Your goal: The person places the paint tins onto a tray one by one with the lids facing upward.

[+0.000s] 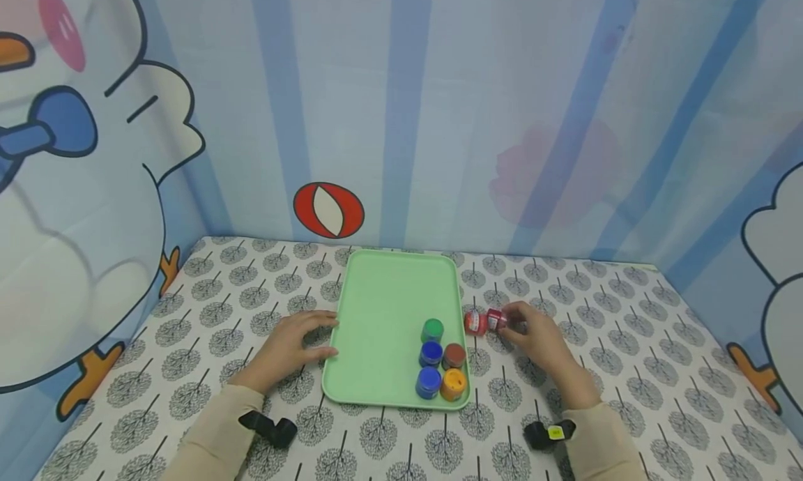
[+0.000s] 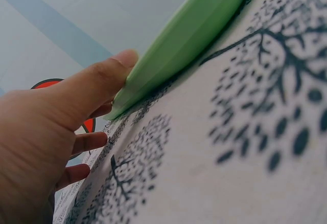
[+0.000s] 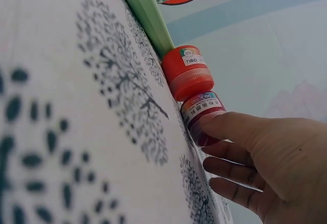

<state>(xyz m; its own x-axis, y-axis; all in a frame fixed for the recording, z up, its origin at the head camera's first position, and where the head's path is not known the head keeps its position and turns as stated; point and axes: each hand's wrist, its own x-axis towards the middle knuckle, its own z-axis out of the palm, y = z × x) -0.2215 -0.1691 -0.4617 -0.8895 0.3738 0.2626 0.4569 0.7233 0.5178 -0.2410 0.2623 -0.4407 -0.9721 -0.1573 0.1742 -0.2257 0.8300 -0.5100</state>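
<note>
My right hand (image 1: pixel 538 338) pinches a dark red paint jar (image 3: pixel 200 107) between thumb and fingers, on the cloth right of the green tray (image 1: pixel 383 293). That jar touches a bright red paint jar (image 3: pixel 188 70), which lies against the tray's right side. My left hand (image 1: pixel 291 345) rests at the tray's left edge, its thumb and fingertips touching the rim without curling round it. Inside the tray, at its lower right, stand a green jar (image 1: pixel 433 330), two blue jars (image 1: pixel 429 382), a brown jar (image 1: pixel 454 356) and an orange jar (image 1: pixel 454 383).
A white cloth (image 1: pixel 376 453) with a grey tree pattern covers the table. Behind it hangs a blue striped curtain (image 1: pixel 351 118) with cartoon prints. Each wrist carries a black camera (image 1: pixel 270 429).
</note>
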